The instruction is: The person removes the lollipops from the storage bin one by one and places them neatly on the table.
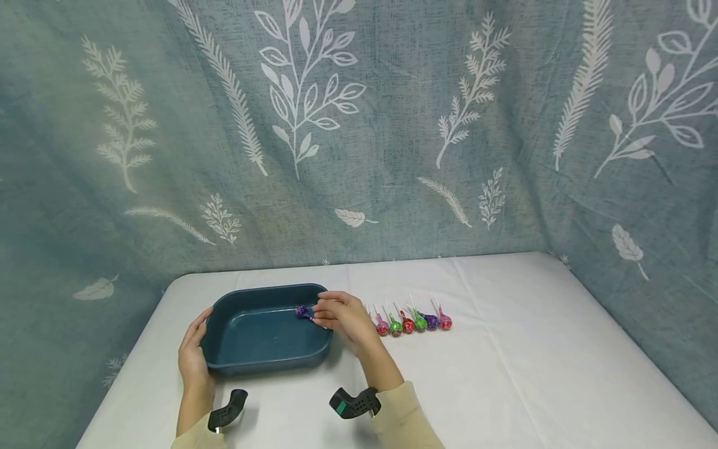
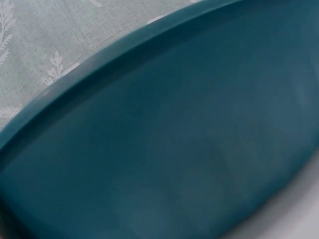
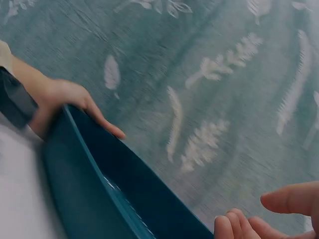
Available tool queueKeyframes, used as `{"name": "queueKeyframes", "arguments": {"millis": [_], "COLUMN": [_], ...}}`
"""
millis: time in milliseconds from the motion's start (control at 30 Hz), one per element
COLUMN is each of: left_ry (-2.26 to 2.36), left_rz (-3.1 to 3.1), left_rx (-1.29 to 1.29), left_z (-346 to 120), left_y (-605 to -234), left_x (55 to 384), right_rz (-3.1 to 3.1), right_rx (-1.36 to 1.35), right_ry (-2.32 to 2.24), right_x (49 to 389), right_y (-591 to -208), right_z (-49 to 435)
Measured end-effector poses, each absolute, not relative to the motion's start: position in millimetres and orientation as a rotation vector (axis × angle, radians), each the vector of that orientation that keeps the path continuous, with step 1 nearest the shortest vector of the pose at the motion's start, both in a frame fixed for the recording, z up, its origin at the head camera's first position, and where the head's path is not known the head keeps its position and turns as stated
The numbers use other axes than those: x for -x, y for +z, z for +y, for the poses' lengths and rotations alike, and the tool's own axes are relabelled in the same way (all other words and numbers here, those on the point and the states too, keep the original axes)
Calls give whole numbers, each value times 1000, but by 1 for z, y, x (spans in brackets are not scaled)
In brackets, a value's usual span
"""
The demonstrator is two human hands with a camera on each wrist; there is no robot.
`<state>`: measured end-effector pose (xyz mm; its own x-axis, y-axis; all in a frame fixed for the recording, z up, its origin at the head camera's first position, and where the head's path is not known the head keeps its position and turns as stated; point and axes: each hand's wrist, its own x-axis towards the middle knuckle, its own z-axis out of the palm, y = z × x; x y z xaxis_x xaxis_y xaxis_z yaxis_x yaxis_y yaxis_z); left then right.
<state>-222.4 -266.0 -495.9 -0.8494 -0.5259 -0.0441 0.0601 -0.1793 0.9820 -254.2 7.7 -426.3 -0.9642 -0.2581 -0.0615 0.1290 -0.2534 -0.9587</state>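
A dark teal oblong tray [image 1: 266,365] stands on the white cloth, its near side wall also showing in the right wrist view. My left hand [image 1: 193,355] rests against its left end, fingers along the outer wall and rim. My right hand [image 1: 341,315] is over the right end, its fingertips right beside a purple-wrapped lollipop [image 1: 303,311] inside the tray. In the right wrist view, one digit of this hand [image 3: 271,214] stands apart from the others, with nothing visible in the gap. The tray's inner surface [image 2: 164,124] fills most of the left wrist view.
Several wrapped lollipops, among them a pink one [image 1: 445,321] and a green one [image 1: 396,328], lie in a row right of the tray, partly behind the right hand. The white-covered table [image 1: 538,374] meets a teal leaf-patterned curtain [image 1: 392,187] at the back and sides.
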Motion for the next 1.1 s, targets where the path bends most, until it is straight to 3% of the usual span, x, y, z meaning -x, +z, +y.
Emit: {"name": "queueKeyframes", "arguments": {"millis": [433, 867, 1100], "left_ry": [-2090, -2098, -2108], "left_rz": [-1705, -1709, -1703], "left_rx": [-521, -521, -521], "left_z": [-266, -269, -268], "left_y": [-495, -495, -494], "left_x": [224, 225, 223], "right_rz": [1379, 1360, 1491], "right_rx": [37, -154, -124], "right_ry": [-2299, -2238, -2121], "right_x": [259, 275, 280], "right_y": [-436, -449, -453], "right_z": [-45, -59, -65]}}
